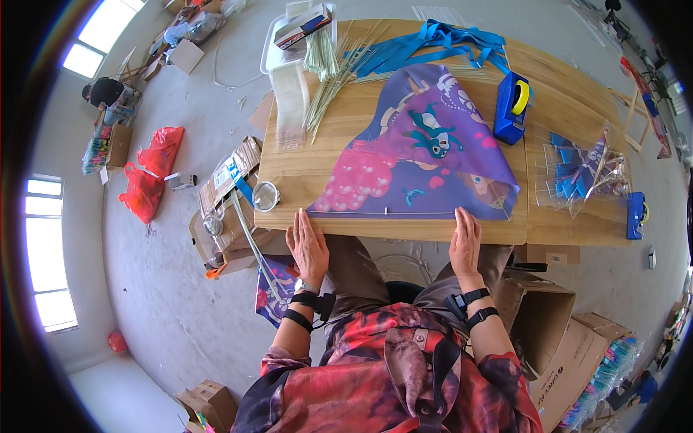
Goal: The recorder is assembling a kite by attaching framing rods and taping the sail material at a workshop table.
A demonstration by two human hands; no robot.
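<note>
A folded purple sheet of thin printed fabric (415,155), with cartoon figures and pink hearts, lies on the wooden table. Along its near edge runs a thin white rod (354,213) with a small pale piece at its middle. At the left end of this edge, my left hand (308,251) rests with fingers stretched out flat on the table's front edge. My right hand (465,244) lies likewise near the right part, its fingertips touching the fabric's edge by the rod. Neither hand grips anything that I can see.
Behind the fabric are blue straps (437,47) and thin pale sticks (346,76). A blue tape dispenser (509,119) stands to the right, near clear-wrapped packets (581,169). A tape roll (266,195) sits at the left corner. Open cardboard boxes (545,317) stand at right.
</note>
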